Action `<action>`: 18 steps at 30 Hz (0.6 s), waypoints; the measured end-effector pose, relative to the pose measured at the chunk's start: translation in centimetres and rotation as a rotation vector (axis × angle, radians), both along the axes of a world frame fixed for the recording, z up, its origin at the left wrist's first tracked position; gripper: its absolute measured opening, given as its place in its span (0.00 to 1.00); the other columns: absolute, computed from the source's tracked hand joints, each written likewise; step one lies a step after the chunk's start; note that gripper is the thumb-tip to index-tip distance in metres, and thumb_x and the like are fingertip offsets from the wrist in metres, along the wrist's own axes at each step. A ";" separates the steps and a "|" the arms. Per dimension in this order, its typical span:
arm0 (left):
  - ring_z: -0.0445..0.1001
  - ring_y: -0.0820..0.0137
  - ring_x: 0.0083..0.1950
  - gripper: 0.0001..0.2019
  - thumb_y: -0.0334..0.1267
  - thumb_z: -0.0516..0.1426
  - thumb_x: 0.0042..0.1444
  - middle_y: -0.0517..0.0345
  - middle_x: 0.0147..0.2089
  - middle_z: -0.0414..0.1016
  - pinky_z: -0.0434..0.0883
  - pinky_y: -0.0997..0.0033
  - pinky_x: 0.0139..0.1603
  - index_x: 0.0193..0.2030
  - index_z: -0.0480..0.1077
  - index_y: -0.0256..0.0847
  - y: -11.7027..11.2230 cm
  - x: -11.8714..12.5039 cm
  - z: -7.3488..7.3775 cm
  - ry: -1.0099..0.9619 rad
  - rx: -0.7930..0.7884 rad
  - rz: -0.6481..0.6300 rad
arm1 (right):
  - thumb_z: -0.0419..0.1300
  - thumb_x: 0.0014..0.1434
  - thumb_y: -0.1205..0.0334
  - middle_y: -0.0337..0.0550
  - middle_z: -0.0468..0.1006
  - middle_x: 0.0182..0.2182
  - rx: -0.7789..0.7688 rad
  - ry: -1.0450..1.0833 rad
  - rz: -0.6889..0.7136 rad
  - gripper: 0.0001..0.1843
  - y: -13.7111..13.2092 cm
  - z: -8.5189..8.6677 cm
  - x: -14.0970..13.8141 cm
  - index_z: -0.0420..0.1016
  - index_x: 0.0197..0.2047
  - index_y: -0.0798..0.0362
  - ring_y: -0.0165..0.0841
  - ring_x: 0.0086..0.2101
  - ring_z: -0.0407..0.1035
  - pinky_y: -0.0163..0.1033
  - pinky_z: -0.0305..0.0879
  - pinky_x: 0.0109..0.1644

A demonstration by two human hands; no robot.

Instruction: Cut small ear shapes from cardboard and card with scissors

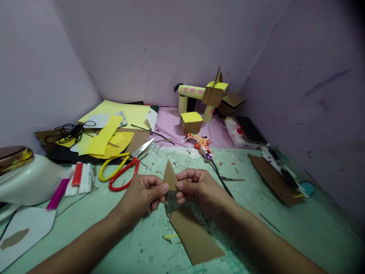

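Observation:
Between my two hands is a small pointed piece of brown cardboard (pixel 170 176), its tip facing away from me. My left hand (pixel 148 192) pinches its left edge between thumb and fingers. On the opposite edge, my right hand (pixel 196 186) grips it the same way, fingers curled behind. Under and nearer to me lies a larger cardboard strip (pixel 196 238) flat on the green tabletop. Scissors (pixel 125 169) with one yellow and one red handle rest just beyond my left hand, blades apart. A glue gun (pixel 201 144) wrapped in patterned material lies beyond my right hand, its cord running toward me.
At the back stands a cardboard animal figure (pixel 196 91) with a small yellow-topped box (pixel 191 122) before it. Yellow paper (pixel 114 140) and black cord (pixel 70 133) are piled back left. Markers (pixel 78 179) lie left; a phone (pixel 250 129) and cardboard (pixel 270 179) are right.

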State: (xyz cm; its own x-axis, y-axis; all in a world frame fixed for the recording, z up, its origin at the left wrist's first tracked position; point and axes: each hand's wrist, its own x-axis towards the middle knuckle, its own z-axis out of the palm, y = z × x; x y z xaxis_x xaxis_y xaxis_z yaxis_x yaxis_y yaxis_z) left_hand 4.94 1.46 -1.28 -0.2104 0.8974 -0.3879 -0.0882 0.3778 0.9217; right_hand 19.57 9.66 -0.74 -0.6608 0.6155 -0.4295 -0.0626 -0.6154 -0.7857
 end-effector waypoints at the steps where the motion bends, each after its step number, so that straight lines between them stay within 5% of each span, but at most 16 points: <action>1: 0.53 0.83 0.11 0.15 0.45 0.61 0.43 0.65 0.12 0.64 0.49 0.83 0.10 0.18 0.66 0.37 0.0 0.0 0.0 0.004 -0.001 -0.004 | 0.69 0.35 0.70 0.38 0.75 0.18 0.009 0.001 0.006 0.13 0.0 -0.1 0.0 0.72 0.27 0.59 0.27 0.17 0.69 0.33 0.66 0.23; 11: 0.53 0.83 0.11 0.13 0.42 0.61 0.41 0.65 0.12 0.65 0.47 0.82 0.10 0.16 0.65 0.37 0.0 0.0 0.4 0.034 -0.014 -0.013 | 0.69 0.31 0.71 0.37 0.76 0.21 0.067 0.010 0.000 0.16 0.1 -0.3 0.0 0.75 0.28 0.57 0.23 0.20 0.65 0.28 0.53 0.21; 18: 0.52 0.83 0.10 0.12 0.42 0.60 0.40 0.66 0.10 0.63 0.47 0.82 0.10 0.14 0.65 0.38 0.1 0.5 0.8 0.059 -0.029 -0.044 | 0.68 0.38 0.61 0.33 0.69 0.16 0.171 -0.030 0.005 0.11 0.1 -0.3 -0.1 0.74 0.25 0.57 0.21 0.16 0.56 0.30 0.49 0.19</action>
